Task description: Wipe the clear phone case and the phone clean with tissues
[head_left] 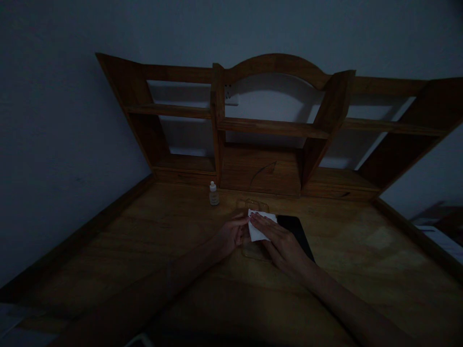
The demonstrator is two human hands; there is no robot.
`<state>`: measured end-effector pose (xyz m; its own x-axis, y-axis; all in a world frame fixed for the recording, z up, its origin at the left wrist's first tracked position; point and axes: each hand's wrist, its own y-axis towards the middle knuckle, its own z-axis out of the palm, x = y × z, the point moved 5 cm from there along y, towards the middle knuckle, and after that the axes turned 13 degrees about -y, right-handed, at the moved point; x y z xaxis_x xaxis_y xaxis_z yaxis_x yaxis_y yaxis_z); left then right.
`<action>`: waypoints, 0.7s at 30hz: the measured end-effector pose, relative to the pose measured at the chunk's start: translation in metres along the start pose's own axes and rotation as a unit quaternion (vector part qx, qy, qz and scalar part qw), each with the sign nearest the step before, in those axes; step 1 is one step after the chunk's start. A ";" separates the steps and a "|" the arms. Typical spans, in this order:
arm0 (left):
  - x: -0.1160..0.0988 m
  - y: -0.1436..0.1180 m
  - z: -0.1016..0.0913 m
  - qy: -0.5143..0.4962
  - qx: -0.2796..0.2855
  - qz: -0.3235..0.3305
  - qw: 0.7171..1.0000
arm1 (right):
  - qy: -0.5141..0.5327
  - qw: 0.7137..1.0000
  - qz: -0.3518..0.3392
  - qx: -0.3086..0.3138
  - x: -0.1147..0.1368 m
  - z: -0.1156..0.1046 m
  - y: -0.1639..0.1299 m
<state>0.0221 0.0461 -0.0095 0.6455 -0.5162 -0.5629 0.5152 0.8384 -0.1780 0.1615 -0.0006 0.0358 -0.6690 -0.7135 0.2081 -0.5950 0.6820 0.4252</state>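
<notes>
The right hand (280, 241) lies flat and open, fingers stretched over a white cloth (259, 226) on a clear phone case (255, 231) in the middle of the wooden desk (162, 241). The left hand (231, 235) is loosely curled — fingertips touching the cloth's edge. One cloth, one case, one dark phone (298, 233) just beside it, one small bottle (213, 193) behind.

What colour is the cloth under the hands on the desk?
White. The cloth stands out against the dim wooden desk in the head view.

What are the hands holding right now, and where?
Both hands press a white cloth on a clear phone case: right hand on top, left hand at its left edge.
</notes>
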 end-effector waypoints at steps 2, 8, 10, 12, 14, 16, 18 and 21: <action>-0.004 -0.005 0.006 0.030 -0.008 0.021 0.999 | -0.009 1.000 0.012 -0.013 -0.002 -0.001 -0.001; -0.004 -0.007 0.010 0.056 0.024 -0.010 0.998 | -0.033 0.996 0.061 -0.049 -0.018 -0.004 -0.003; -0.001 -0.007 0.009 0.053 0.045 -0.026 0.997 | -0.038 0.995 0.074 -0.063 -0.024 -0.004 -0.004; 0.002 -0.008 0.009 0.049 0.067 -0.045 0.996 | -0.040 0.993 0.084 -0.071 -0.029 -0.004 -0.004; 0.004 -0.010 0.011 0.052 0.086 -0.059 0.993 | -0.042 0.992 0.091 -0.079 -0.032 -0.004 -0.005; 0.005 -0.013 0.013 0.068 0.099 -0.069 0.990 | -0.041 0.991 0.096 -0.080 -0.034 -0.005 -0.005; 0.006 -0.015 0.016 0.086 0.107 -0.088 0.987 | -0.034 0.991 0.103 -0.079 -0.034 -0.005 -0.005; 0.010 -0.017 0.018 0.103 0.116 -0.124 0.980 | -0.020 0.992 0.100 -0.071 -0.032 -0.005 -0.005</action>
<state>0.0297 0.0231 0.0025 0.3691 -0.6319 -0.6815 0.7715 0.6172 -0.1544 0.1881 0.0181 0.0318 -0.7858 -0.5575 0.2677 -0.3813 0.7776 0.4999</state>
